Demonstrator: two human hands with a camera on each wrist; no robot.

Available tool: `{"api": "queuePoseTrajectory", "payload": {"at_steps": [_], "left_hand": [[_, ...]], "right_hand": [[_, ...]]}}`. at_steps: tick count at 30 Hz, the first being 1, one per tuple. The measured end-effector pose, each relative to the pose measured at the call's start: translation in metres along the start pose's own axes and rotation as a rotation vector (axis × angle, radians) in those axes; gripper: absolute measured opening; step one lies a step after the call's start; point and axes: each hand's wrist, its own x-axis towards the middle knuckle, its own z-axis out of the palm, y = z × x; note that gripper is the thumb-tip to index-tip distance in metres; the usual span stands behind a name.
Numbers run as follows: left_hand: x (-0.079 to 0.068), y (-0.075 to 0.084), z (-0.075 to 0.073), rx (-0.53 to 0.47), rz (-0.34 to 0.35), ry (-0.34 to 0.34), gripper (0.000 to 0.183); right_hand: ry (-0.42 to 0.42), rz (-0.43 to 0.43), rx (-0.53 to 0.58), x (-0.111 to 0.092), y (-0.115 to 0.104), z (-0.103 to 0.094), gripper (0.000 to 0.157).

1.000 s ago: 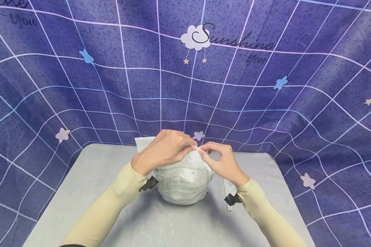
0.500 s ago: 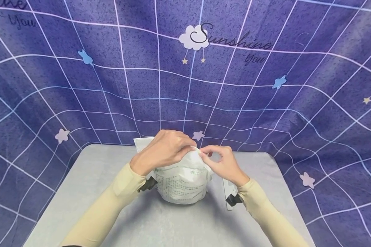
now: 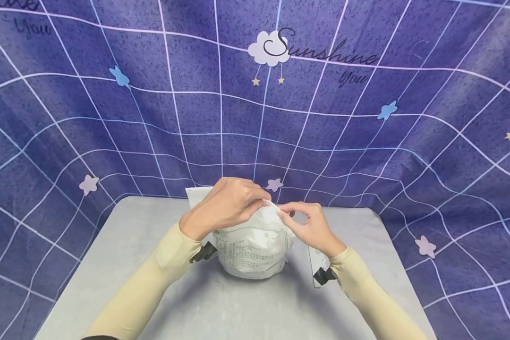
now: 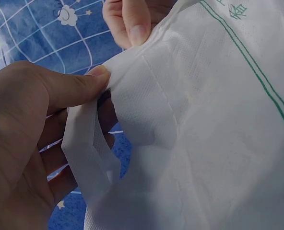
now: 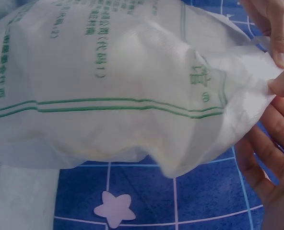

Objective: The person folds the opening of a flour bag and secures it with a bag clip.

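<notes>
A full white plastic bag with green printing stands upright on the table in the head view. My left hand pinches its top edge between thumb and fingers. In the left wrist view, a strip-like handle with a cut-out hangs just below that thumb, the other fingers lying behind it. My right hand pinches the same edge a short way to the right, as the right wrist view also shows, with its thumb on the front. What the bag holds is hidden.
A white flat piece shows behind my left hand. Under my right wrist lies a narrow white object, partly covered by a black wrist mount. The grey table ends against a purple-blue patterned cloth.
My right hand has moved slightly right along the bag's top edge, so the span between both hands has widened. My left hand keeps its pinch in nearly the same place.
</notes>
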Motion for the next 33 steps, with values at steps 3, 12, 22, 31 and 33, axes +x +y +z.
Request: {"api": "queuePoseTrajectory", "payload": {"at_steps": [3,12,22,31,33], "left_hand": [[0.001,0.000,0.000,-0.001,0.000,0.005,0.008],[0.004,0.000,0.001,-0.012,0.018,0.011,0.008],[0.002,0.000,0.002,-0.013,0.013,0.018,0.008],[0.000,-0.001,0.002,0.002,0.015,0.029,0.007],[0.000,-0.001,0.001,0.003,0.013,0.030,0.007]], "right_hand": [[0.006,0.004,0.000,-0.003,0.003,-0.001,0.016],[-0.001,0.044,-0.025,-0.013,0.009,-0.007,0.016],[0.009,0.075,-0.047,-0.021,0.015,-0.008,0.015],[0.018,0.103,-0.087,-0.038,0.024,-0.009,0.013],[0.015,0.085,-0.079,-0.040,0.025,-0.009,0.014]]}}
